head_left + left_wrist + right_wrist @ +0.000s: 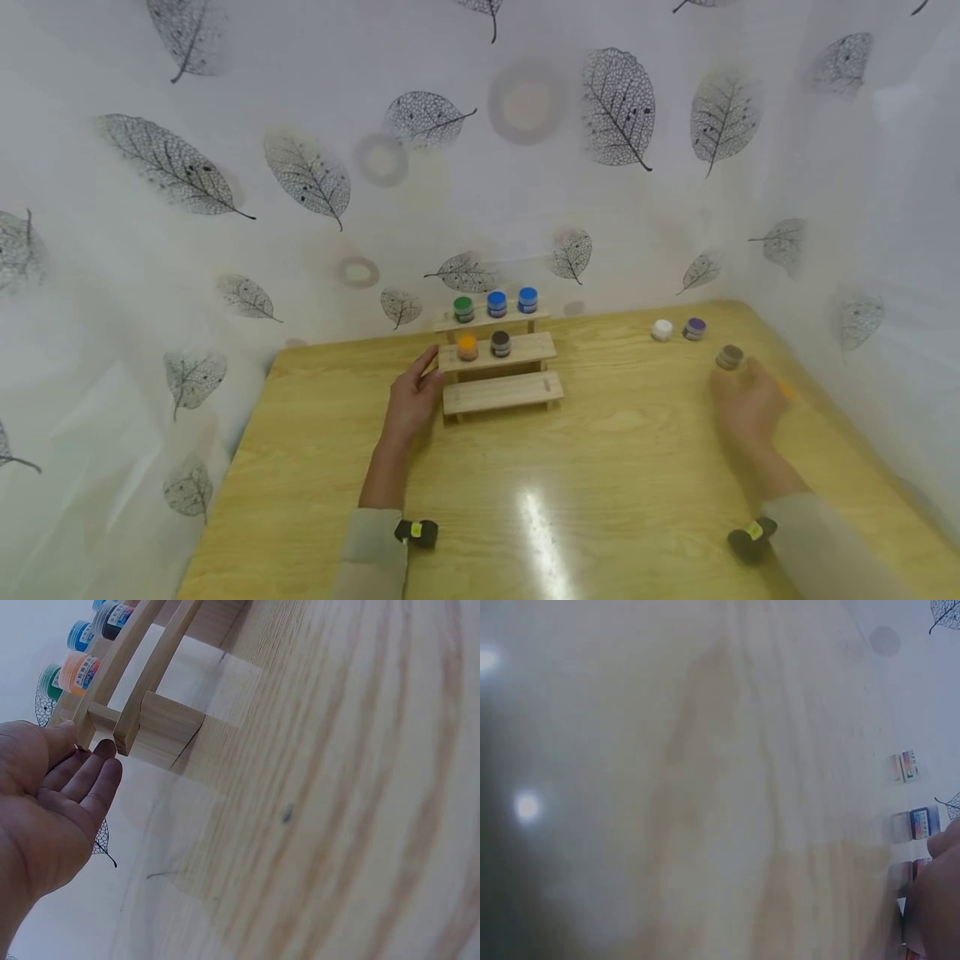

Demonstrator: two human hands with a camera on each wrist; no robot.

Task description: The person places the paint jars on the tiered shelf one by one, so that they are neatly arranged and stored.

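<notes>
A three-step wooden rack (501,393) stands at the back middle of the table. Its top step holds a green paint jar (463,309) and two blue paint jars (497,303). On the middle step sit an orange paint jar (467,347) and a dark paint jar (500,343); the lowest step is bare. My left hand (412,406) grips the rack's left end, thumb and fingers at the middle step. Off to the right, my blurred right hand (750,406) is at a brownish paint jar (730,357); whether it pinches the jar is unclear.
Beyond the right hand stand a white jar (662,330) and a purple jar (694,329). An orange thing (785,389) shows partly beside that hand. A leaf-printed curtain (465,192) hangs behind and along both sides of the wooden table (600,467).
</notes>
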